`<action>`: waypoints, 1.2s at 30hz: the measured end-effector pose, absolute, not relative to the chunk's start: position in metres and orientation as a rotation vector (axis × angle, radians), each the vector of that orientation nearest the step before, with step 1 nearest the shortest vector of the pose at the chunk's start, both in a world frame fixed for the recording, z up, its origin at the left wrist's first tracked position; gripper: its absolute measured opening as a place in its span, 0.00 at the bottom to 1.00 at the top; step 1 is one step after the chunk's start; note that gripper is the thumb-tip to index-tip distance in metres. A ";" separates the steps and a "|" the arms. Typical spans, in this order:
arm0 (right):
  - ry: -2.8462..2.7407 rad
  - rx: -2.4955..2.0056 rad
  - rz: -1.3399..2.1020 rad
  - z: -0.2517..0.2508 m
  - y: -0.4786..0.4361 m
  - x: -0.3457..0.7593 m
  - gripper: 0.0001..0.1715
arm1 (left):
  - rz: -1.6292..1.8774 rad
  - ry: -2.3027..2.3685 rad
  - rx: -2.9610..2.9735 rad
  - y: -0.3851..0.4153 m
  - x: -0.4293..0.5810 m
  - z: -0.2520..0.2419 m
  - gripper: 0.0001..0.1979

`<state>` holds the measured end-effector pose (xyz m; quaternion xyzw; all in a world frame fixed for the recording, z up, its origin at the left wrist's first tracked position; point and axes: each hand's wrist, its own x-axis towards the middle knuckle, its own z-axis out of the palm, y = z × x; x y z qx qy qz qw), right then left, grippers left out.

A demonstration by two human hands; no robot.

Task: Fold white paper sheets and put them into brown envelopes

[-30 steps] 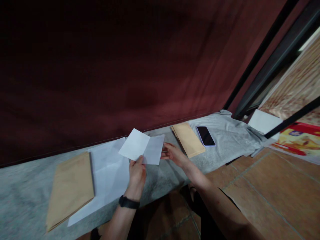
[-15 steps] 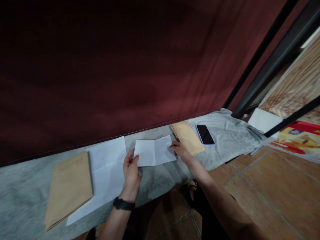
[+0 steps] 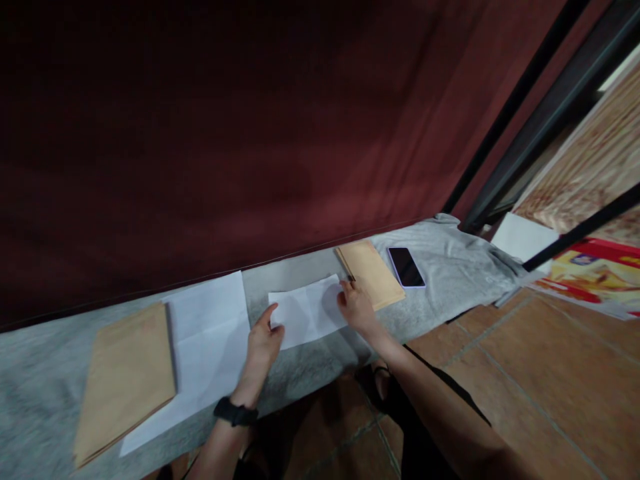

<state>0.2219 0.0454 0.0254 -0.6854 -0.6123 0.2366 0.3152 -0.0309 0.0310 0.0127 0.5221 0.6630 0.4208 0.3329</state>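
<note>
A small folded sheet of white paper [image 3: 307,310] lies on the grey cloth in front of me, with a crease near its middle. At its left edge is my left hand [image 3: 263,341], thumb and forefinger spread apart, fingertips by the paper's border. My right hand [image 3: 357,308] rests over the right end of the same sheet, its fingers loosely apart and partly hidden by the hand. Just beyond that hand lies a small stack of brown envelopes [image 3: 377,270]. To the left, a larger creased white sheet [image 3: 213,340] sits partly under bigger brown envelopes [image 3: 127,373].
A phone [image 3: 406,267] in a lilac case lies right of the small envelopes. The grey cloth [image 3: 445,257] covers a narrow ledge against a dark red wall [image 3: 250,167]. Black bars [image 3: 520,100] and a colourful printed box [image 3: 595,273] stand at right, above the tiled floor [image 3: 550,360].
The small sheet has gone from being held between both hands to lying flatter on the cloth. My left fingers have spread off its edge. The view has shifted slightly.
</note>
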 end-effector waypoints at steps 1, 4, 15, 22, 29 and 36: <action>-1.686 -1.809 0.532 0.026 0.041 0.216 0.26 | 1.040 1.748 1.374 0.031 -0.031 0.013 0.30; -2.005 -1.718 0.226 0.022 0.033 0.198 0.27 | 0.907 1.774 1.397 0.030 -0.032 0.015 0.30; -2.240 -1.642 0.239 -0.001 0.039 0.176 0.27 | 0.794 1.995 1.975 0.014 -0.023 0.024 0.27; -2.228 -1.644 0.212 -0.003 0.040 0.170 0.28 | 0.665 1.833 2.435 0.008 0.018 0.014 0.26; -2.226 -1.674 0.190 -0.009 0.045 0.172 0.28 | 0.480 1.863 2.433 0.022 0.028 -0.006 0.29; -2.134 -1.749 0.137 -0.012 0.048 0.179 0.31 | 0.454 1.918 2.458 0.024 0.022 -0.005 0.29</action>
